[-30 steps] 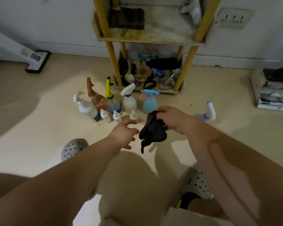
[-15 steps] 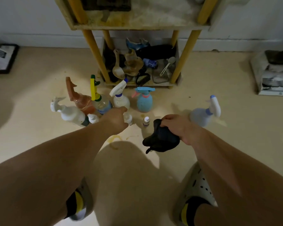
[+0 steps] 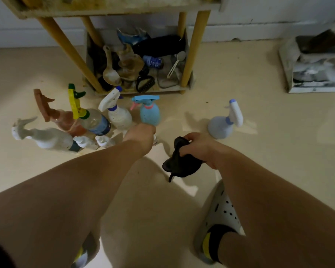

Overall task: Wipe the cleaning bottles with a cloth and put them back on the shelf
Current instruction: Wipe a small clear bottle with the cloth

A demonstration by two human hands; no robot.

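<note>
left hand [image 3: 141,135] hides its own fingers, grip unclear, only a sliver of small bottle [image 3: 154,141] shows beside it. black cloth [image 3: 180,163] is half buried in the right hand [image 3: 196,147], shelf [image 3: 104,10] past both is cut off up top.

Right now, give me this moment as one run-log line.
step: pickup | left hand: at small bottle on floor, grip hidden | right hand: grips black cloth | spray bottles: on floor

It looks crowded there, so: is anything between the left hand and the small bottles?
Nothing visible does. The left hand is right over a small bottle in front of the blue sprayer; its grip is hidden. The right hand holds the cloth aside.
</note>
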